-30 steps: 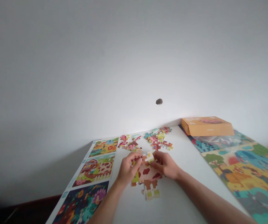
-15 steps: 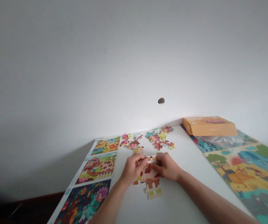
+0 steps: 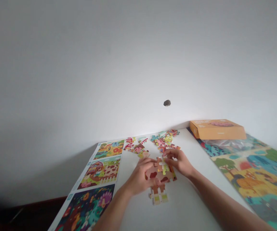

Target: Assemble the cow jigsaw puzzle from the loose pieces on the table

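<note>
Partly assembled jigsaw puzzle (image 3: 163, 176) kept mid-desk (image 3: 184, 205) | left grip (image 3: 139, 178) laid on it, clench unclear | right grip (image 3: 179, 161) clenched on yellow-green piece (image 3: 163, 166) | orange box (image 3: 217, 129) far right, contents hidden

Right, here's what we've got on you, operator: your left forearm (image 3: 111, 208) comes in along the bottom edge and your right forearm (image 3: 225, 205) runs in from the lower right, both bare all the way along, slim and smooth, narrowing to the wrist. Your left hand (image 3: 139, 179) shows a broad, rounded back, and your right hand (image 3: 178, 162) is just as bare, with slender, tapering right fingers (image 3: 170, 154). There's not a cable or a marking on you anywhere in this view, just skin from the frame edge to the fingertips. The nails are too small to make out.
</note>
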A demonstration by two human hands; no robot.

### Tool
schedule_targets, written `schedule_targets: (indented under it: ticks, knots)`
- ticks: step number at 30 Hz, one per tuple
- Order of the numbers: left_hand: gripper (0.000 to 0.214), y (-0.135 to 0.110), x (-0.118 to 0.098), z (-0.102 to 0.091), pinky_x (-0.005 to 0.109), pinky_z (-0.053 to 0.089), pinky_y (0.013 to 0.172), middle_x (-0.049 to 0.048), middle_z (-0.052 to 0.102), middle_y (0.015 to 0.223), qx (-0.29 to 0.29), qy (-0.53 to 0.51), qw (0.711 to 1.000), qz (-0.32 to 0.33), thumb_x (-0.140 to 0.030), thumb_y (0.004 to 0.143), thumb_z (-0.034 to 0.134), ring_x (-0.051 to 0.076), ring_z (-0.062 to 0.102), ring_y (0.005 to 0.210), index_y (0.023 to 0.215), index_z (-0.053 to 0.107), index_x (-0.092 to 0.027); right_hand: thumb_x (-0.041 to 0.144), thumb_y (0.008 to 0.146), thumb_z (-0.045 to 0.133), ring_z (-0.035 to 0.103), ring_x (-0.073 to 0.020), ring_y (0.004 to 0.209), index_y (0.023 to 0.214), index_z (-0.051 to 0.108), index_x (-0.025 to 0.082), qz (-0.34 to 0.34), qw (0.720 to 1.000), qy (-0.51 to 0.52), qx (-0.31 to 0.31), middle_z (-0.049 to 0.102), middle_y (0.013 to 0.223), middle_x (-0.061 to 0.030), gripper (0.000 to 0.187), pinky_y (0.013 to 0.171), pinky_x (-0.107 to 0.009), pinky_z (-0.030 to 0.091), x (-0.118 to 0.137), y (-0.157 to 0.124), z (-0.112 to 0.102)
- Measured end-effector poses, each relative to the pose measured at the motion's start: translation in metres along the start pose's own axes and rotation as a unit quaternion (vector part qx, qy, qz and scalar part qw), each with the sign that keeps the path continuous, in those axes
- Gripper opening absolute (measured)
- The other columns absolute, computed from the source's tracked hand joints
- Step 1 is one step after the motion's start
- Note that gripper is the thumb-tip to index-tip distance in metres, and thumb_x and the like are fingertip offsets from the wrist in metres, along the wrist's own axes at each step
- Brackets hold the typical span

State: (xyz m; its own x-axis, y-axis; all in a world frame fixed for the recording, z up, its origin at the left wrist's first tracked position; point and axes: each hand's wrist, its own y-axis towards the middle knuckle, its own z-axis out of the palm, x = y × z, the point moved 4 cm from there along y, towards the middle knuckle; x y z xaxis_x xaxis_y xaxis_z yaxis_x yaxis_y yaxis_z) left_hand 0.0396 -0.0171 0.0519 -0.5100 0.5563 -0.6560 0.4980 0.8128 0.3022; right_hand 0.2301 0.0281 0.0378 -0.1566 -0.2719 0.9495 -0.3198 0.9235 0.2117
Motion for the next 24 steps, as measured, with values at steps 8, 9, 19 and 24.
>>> schedule_targets:
  ticks: [8,9,19,24]
  knots:
    - [0.034,-0.005,-0.001,0.003,0.044,0.035,0.103,0.0064,0.062,0.129,0.078,0.112,0.99,-0.033,-0.037,0.07,0.084,0.032,0.047,0.123,0.1,0.072,-0.026,0.029,0.072,0.063,0.049,-0.0129,0.057,0.082,0.073,0.015,0.019,0.999,-0.009,0.026,0.061,0.061,0.0009,0.02,0.058,-0.026,0.035,-0.006,-0.001,0.003]
    - [0.034,-0.005,-0.001,0.002,0.044,0.035,0.102,0.0069,0.062,0.13,0.076,0.114,0.99,-0.031,-0.037,0.073,0.082,0.032,0.047,0.124,0.104,0.072,-0.027,0.028,0.071,0.063,0.047,-0.0126,0.058,0.078,0.072,0.015,0.017,0.999,-0.014,0.028,0.061,0.062,0.0007,0.017,0.058,-0.026,0.035,-0.006,-0.001,0.003]
    - [0.052,-0.007,-0.003,-0.002,0.048,0.033,0.101,0.0048,0.054,0.141,0.081,0.139,0.986,-0.035,-0.029,0.079,0.072,0.034,0.044,0.127,0.129,0.062,-0.037,0.018,0.069,0.062,0.048,-0.0106,0.055,0.069,0.07,0.016,-0.025,0.974,-0.167,0.152,0.061,0.06,0.0029,0.008,0.053,-0.023,0.034,0.0,-0.007,0.003]
    - [0.049,-0.007,-0.004,-0.002,0.049,0.031,0.103,0.0027,0.053,0.142,0.089,0.143,0.985,-0.044,-0.029,0.079,0.069,0.034,0.042,0.128,0.126,0.063,-0.037,0.026,0.07,0.072,0.057,-0.0116,0.062,0.069,0.069,0.018,-0.065,0.952,-0.226,0.195,0.066,0.066,0.0032,0.009,0.076,-0.029,0.041,0.006,-0.011,0.008]
